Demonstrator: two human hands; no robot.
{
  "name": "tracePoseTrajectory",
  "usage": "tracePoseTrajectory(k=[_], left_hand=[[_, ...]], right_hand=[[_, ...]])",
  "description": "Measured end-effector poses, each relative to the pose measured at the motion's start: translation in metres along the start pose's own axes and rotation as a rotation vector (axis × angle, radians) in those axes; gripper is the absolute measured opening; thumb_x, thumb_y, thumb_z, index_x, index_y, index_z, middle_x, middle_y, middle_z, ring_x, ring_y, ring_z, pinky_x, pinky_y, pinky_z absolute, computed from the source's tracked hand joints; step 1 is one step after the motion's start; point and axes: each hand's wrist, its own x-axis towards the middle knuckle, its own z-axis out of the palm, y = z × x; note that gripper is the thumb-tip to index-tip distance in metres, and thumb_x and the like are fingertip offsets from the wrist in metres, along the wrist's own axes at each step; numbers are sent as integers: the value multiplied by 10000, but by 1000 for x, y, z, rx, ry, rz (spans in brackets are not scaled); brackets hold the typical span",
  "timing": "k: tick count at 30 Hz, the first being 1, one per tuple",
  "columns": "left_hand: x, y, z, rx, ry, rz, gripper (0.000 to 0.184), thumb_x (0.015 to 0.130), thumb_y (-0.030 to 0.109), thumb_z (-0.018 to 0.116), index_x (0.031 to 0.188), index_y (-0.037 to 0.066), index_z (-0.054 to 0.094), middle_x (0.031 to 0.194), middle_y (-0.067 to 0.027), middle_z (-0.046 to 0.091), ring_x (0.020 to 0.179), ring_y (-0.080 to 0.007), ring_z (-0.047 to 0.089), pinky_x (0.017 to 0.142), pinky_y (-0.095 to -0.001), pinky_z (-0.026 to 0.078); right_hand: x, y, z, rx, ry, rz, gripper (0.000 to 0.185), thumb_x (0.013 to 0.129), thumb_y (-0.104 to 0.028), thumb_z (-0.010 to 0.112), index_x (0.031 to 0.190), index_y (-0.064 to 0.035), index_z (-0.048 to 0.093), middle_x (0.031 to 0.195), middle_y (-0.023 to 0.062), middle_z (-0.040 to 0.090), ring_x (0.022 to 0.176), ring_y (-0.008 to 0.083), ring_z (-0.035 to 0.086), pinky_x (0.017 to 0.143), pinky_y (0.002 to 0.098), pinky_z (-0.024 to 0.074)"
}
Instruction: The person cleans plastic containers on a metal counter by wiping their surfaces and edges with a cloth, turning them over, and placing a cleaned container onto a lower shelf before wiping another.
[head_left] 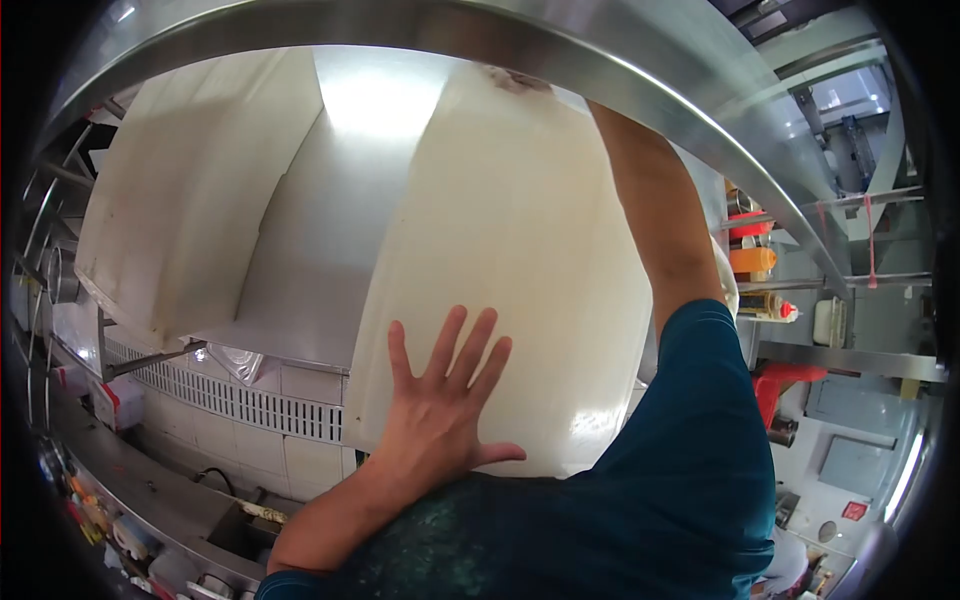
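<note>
My left hand (440, 410) lies palm down near the close end of a long cream-white board (500, 220), its fingers spread. Nothing is in it. My right arm (660, 210) stretches along the board's right side to the far end, where the steel shelf edge (560, 50) covers the hand. A small brownish patch (518, 80) shows at the board's far end; I cannot make out what it is. The board rests on a stainless steel table (310, 230).
A second cream-white board (190, 190) lies on the table's left part. Below left run a slotted floor drain (240, 400) and a steel counter edge (130, 490). Bottles, one of them orange (752, 260), stand on a rack at right. The steel shelf hangs over the table.
</note>
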Motion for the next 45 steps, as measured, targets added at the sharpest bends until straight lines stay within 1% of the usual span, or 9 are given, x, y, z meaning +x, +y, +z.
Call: tracePoseTrajectory(k=[6,15,27,30,33,38,42,44,45], left_hand=[[1,4,5,49,75,-82,1097,613,783,668,1458,132,415,1592,-74,242,1482,-334,145,1078,-746,46],[0,-11,5,-3,70,12,914,705,753,619,1428,212,478,1594,-84,233,1489,-327,118,1068,-763,35],[-4,-17,-2,37,178,88,852,721,722,620,1396,213,521,1558,-116,301,1472,-327,179,1104,-723,6],[-19,-22,2,-15,246,151,729,763,582,703,1351,180,552,1510,-123,368,1423,-340,298,1123,-692,80],[-34,-35,-8,-480,528,236,572,771,228,791,1282,102,566,1401,-145,472,1278,-366,479,1115,-516,316],[-71,-95,-49,-257,1173,-78,612,798,185,745,1339,48,492,1321,-213,503,1234,-342,509,1034,-434,410],[-79,-145,-46,-466,925,-167,375,832,170,711,1153,0,617,1189,-192,556,1028,-299,570,893,-390,463],[-87,-151,-53,-778,544,-371,251,863,180,685,975,-38,630,961,-155,593,824,-179,541,732,-319,445],[-84,-158,-45,-834,605,-301,251,882,198,669,859,-45,614,814,-121,558,730,-113,462,644,-291,392]], right_hand=[[-36,23,-24,37,35,43,181,741,-159,756,823,-58,630,782,18,610,763,120,562,651,267,444],[-40,34,-24,53,18,138,227,733,-219,761,836,-59,638,803,50,632,800,159,593,672,297,465],[99,-210,119,-300,-350,-547,298,722,-300,767,854,-60,647,830,93,661,849,211,635,700,338,494],[64,-277,130,-377,-382,-585,253,739,-207,757,903,-48,649,841,116,676,849,249,653,707,368,510],[25,-303,129,-309,-186,-596,296,713,-260,755,911,-61,660,902,127,700,854,305,672,727,399,525],[-73,-328,144,38,-130,-585,215,822,-172,710,988,-40,670,965,135,675,909,264,653,778,363,522],[-130,-344,157,267,-95,-559,191,867,-142,687,1019,-27,676,968,107,662,878,225,645,793,318,523],[-152,-341,153,246,-65,-497,244,876,-159,685,1088,-38,671,1038,101,642,911,217,634,807,322,526],[-167,-339,146,220,29,-438,271,877,-158,684,1125,-49,662,1079,99,628,935,214,628,816,326,525]])
